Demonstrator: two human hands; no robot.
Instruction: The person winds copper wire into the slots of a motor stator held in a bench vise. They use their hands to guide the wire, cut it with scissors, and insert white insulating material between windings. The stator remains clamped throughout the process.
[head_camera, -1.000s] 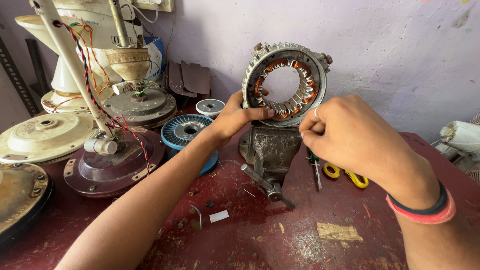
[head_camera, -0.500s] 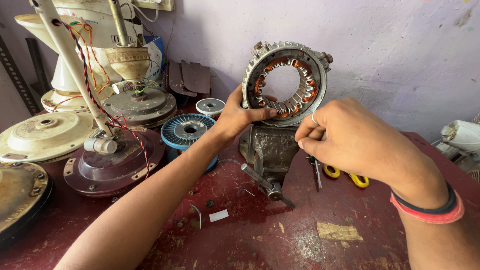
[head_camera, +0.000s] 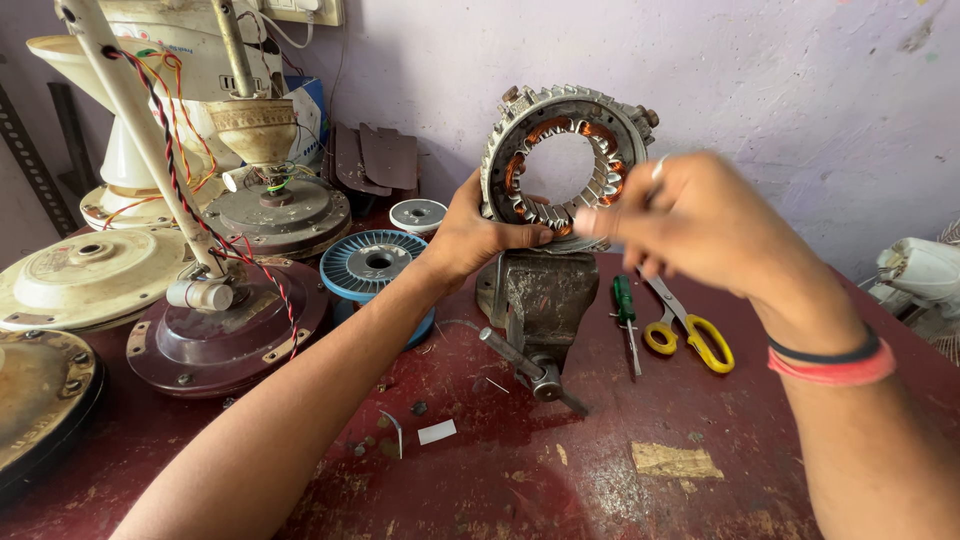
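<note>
A ring-shaped motor stator (head_camera: 527, 125) with copper windings stands upright, clamped in a small bench vise (head_camera: 540, 300) on the dark red table (head_camera: 620, 480). My left hand (head_camera: 475, 235) grips the stator's lower left rim, thumb laid across its bottom edge. My right hand (head_camera: 690, 225) hovers in front of the stator's right side, fingers pinched together near the inner slots and motion-blurred; I cannot make out anything held in it. A ring shows on one finger, and red and black bands circle the wrist.
Yellow-handled scissors (head_camera: 690, 335) and a green-handled screwdriver (head_camera: 625, 305) lie right of the vise. A blue wire spool (head_camera: 375, 265) sits to its left, a smaller spool (head_camera: 418, 214) behind. Ceiling-fan housings and a downrod with red-black wires (head_camera: 215, 300) crowd the left side.
My right hand has risen from beside the vise's top to the stator's lower right inner edge. The left hand kept its grip on the rim.
</note>
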